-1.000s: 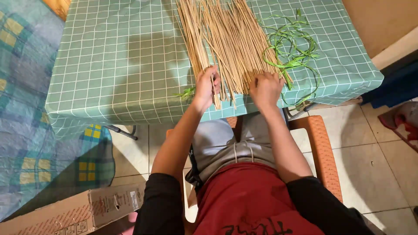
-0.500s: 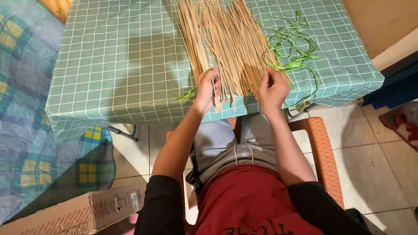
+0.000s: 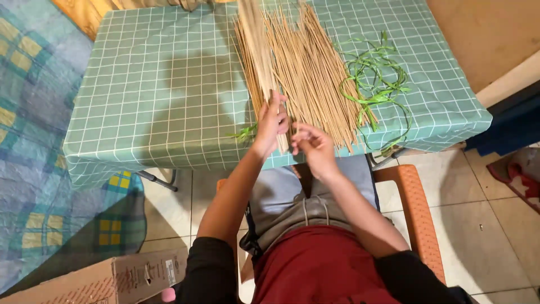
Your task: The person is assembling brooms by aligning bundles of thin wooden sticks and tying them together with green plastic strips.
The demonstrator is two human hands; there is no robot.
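Your left hand (image 3: 272, 121) is clamped on the near end of a few thin tan straw-like sticks (image 3: 304, 73), lifting them off the fanned layer at the near edge of the bench (image 3: 146, 90), which wears a green checked cloth. Your right hand (image 3: 313, 145) sits just beside it, fingers pinched together at the stick ends; whether it grips one, you cannot tell from here.

Step, as judged: sorting sticks out of the layer. A clean pick likely needs the pinched ends parted from their neighbours.

Count: sticks too many to tally; one tangle of green leaf strips (image 3: 377, 84) toward the right edge; one cardboard box (image 3: 107, 278) on the floor.
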